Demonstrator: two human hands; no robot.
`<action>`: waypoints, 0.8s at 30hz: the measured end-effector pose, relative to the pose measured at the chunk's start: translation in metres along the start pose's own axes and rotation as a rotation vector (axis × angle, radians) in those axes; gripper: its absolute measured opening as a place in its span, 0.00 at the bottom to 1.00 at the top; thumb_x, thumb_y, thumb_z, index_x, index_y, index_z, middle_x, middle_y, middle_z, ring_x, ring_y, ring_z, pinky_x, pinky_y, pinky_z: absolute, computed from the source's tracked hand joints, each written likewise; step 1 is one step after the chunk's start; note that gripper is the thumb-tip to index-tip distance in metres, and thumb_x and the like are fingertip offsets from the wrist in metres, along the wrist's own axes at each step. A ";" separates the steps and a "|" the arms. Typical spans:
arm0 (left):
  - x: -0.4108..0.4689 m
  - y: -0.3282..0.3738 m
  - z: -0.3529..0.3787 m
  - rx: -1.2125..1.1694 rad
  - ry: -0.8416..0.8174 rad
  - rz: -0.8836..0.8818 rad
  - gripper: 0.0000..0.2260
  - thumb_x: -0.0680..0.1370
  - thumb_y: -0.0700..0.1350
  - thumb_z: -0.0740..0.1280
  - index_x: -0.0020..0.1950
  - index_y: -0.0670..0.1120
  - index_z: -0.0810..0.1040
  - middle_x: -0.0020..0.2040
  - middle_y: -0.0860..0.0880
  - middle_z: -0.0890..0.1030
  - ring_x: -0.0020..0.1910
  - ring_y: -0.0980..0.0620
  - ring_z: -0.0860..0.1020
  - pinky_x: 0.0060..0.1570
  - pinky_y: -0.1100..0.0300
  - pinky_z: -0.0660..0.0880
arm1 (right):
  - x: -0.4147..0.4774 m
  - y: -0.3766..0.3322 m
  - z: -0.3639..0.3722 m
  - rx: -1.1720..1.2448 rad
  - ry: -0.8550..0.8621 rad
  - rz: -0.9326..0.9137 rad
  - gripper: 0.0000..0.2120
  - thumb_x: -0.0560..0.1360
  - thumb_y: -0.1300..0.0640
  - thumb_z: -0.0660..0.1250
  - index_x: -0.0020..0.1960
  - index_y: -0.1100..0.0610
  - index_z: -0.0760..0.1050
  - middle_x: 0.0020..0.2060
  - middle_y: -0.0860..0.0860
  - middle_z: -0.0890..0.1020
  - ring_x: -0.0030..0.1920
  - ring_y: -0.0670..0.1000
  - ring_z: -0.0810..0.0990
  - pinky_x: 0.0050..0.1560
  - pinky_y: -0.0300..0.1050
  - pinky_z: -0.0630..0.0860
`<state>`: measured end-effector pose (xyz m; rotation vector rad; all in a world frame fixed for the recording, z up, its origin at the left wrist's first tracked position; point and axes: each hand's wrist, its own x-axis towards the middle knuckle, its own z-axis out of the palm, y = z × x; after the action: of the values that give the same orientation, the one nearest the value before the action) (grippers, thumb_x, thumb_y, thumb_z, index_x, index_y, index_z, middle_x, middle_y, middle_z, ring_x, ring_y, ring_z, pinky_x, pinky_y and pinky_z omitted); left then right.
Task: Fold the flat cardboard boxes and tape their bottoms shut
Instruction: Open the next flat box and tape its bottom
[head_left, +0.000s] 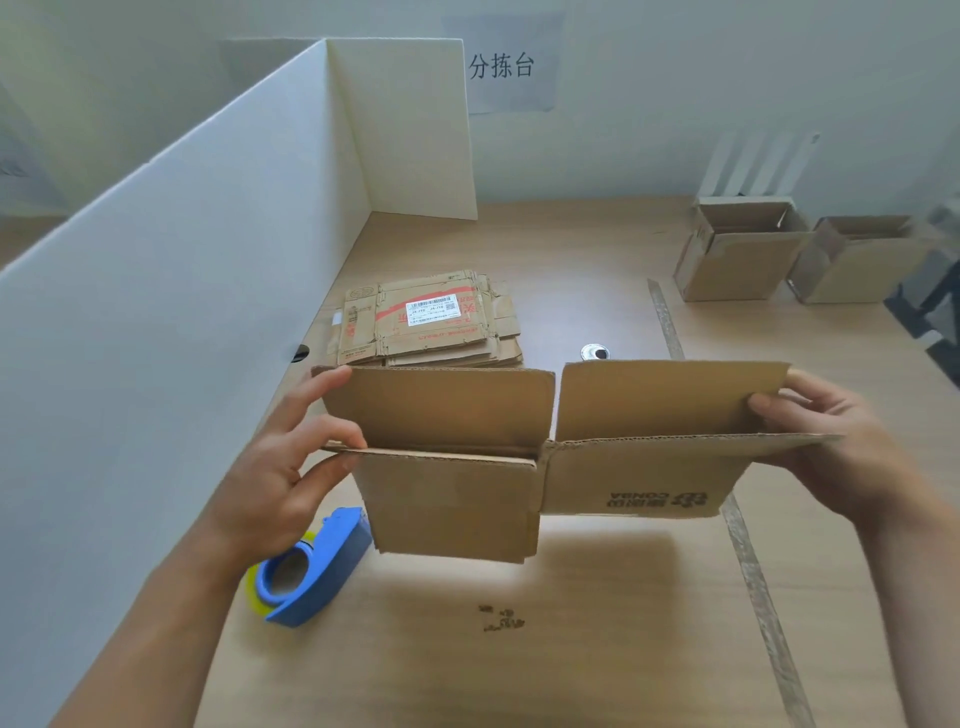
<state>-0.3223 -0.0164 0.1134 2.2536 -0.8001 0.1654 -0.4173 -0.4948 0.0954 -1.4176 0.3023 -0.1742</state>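
Note:
I hold a brown cardboard box (519, 467), still nearly flat, in the air above the wooden table (597, 649). My left hand (291, 457) pinches its left edge, thumb on the near side. My right hand (826, 436) grips its right edge, thumb on the upper flap. Two upper flaps stand up with a slit between them. Dark print shows upside down on the right panel. A blue tape dispenser (311, 566) with a yellowish roll lies on the table under my left hand. A stack of flat boxes (431, 322) lies behind the held box.
A white partition board (182, 260) walls off the left side and the back corner. Two assembled open boxes (737, 254) (857, 260) stand at the back right. A small metal ring (596, 352) sits in the tabletop. Tape strips (748, 571) run along the table on the right.

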 end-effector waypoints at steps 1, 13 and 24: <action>-0.001 -0.002 -0.001 0.059 -0.007 -0.014 0.08 0.77 0.54 0.62 0.48 0.53 0.80 0.75 0.55 0.68 0.77 0.47 0.61 0.72 0.52 0.62 | -0.001 -0.002 0.003 -0.044 -0.013 -0.023 0.16 0.72 0.62 0.67 0.59 0.61 0.80 0.47 0.58 0.85 0.43 0.56 0.84 0.41 0.49 0.83; 0.013 0.041 0.041 0.654 -0.014 0.080 0.12 0.75 0.51 0.62 0.48 0.50 0.84 0.65 0.47 0.77 0.63 0.39 0.71 0.61 0.40 0.67 | -0.017 -0.009 0.031 -0.325 -0.231 -0.030 0.09 0.68 0.57 0.70 0.47 0.50 0.85 0.38 0.54 0.83 0.38 0.53 0.81 0.38 0.44 0.81; 0.014 0.047 0.041 0.509 -0.054 0.427 0.10 0.78 0.42 0.64 0.46 0.48 0.85 0.66 0.46 0.77 0.72 0.39 0.65 0.69 0.35 0.65 | -0.022 -0.019 0.020 -0.287 -0.058 -0.018 0.33 0.47 0.26 0.79 0.43 0.47 0.83 0.36 0.50 0.84 0.37 0.49 0.83 0.37 0.44 0.82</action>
<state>-0.3438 -0.0764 0.1165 2.5226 -1.3893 0.5643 -0.4304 -0.4722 0.1185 -1.7064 0.2740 -0.1070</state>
